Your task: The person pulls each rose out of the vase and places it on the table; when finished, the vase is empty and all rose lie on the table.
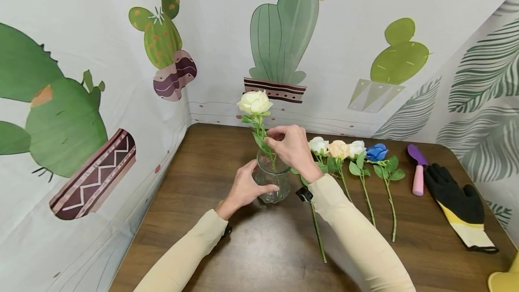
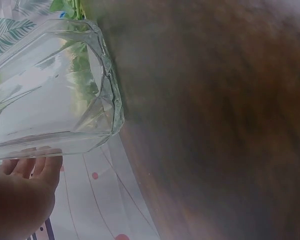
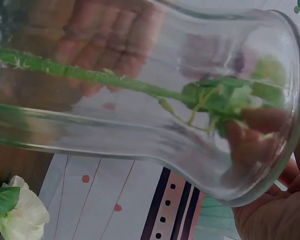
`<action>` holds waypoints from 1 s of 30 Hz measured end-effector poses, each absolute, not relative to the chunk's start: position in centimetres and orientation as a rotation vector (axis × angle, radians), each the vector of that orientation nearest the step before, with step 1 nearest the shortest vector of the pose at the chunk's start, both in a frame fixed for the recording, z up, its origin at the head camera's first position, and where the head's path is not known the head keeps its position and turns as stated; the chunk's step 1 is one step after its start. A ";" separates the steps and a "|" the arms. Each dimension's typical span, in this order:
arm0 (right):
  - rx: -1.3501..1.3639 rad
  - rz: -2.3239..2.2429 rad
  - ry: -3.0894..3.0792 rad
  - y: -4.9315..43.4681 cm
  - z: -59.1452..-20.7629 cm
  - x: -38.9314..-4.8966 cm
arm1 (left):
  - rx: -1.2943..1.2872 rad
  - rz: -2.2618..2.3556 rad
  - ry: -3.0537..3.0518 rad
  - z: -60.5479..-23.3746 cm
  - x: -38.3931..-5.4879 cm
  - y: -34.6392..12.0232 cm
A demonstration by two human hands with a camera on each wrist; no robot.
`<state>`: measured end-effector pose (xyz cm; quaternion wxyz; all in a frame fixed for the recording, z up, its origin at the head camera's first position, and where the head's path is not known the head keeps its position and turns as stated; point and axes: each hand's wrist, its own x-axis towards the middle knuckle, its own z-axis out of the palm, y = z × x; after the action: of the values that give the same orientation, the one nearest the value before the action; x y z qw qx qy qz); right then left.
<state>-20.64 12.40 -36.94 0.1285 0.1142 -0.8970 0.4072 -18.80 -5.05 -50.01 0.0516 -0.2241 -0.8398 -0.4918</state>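
A clear glass vase (image 1: 282, 188) stands on the table, with my left hand (image 1: 242, 189) around its side, thumb at the front and fingers at the far side. In the left wrist view, those fingers touch the wall of the vase (image 2: 45, 90). Above the rim, my right hand (image 1: 293, 148) pinches the leafy stem of a cream rose (image 1: 254, 102) between thumb and fingers. The bloom stands upright over the vase mouth. Through the glass in the right wrist view, the green stem (image 3: 115, 80) runs down inside the vase, its leaves near the neck.
Right of the vase lie a white rose (image 1: 318, 145), a peach rose (image 1: 338, 149), another white rose (image 1: 357, 148) and a blue rose (image 1: 377, 152). Farther right are a purple trowel (image 1: 418, 179) with pink handle, a black-and-yellow glove (image 1: 458, 202) and a yellow object (image 1: 503, 281). Cactus-print cloth borders the table.
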 end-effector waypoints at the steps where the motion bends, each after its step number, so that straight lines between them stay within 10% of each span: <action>1: 0.330 1.186 -2.609 12.4 -37.0 -20.7 | -0.681 -1.497 -2.555 -50.0 -18.8 -5.1; 30: 0.264 1.342 -2.429 13.1 -35.7 -19.4 | -0.657 -1.545 -2.560 -49.9 -18.6 -5.1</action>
<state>-19.40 13.07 -35.72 0.1759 0.0932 -0.8578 0.4739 -18.59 -5.06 -49.90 0.0404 -0.2144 -0.8355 -0.5042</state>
